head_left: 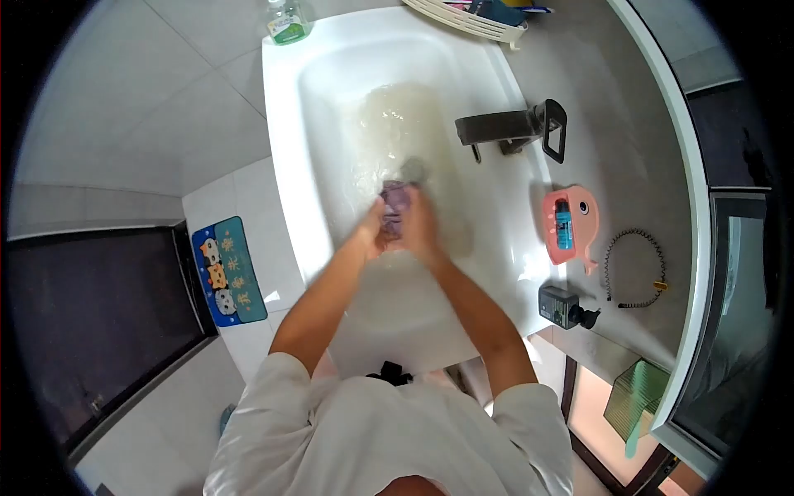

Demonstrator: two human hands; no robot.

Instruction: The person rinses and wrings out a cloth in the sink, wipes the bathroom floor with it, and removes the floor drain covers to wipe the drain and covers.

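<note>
A bunched, wet-looking purple cloth (395,201) is gripped between my two hands over the white washbasin (285,174). My left hand (374,231) wraps its left side, fingers closed. On the other side my right hand (420,223) presses against the cloth, a little smeared by motion. Cloudy, soapy water (401,116) lies in the basin around and beyond the cloth. Just past my right hand, the round drain (412,170) shows dimly. Above the basin's right side reaches a dark faucet (504,128).
A pink whale-shaped soap dish (585,217) holding a small blue bottle (564,225) sits right of the basin. Near it are a dark pump bottle (559,306) and a black headband (610,269). A clear bottle (288,26) and a cream basket (471,23) stand at the far end.
</note>
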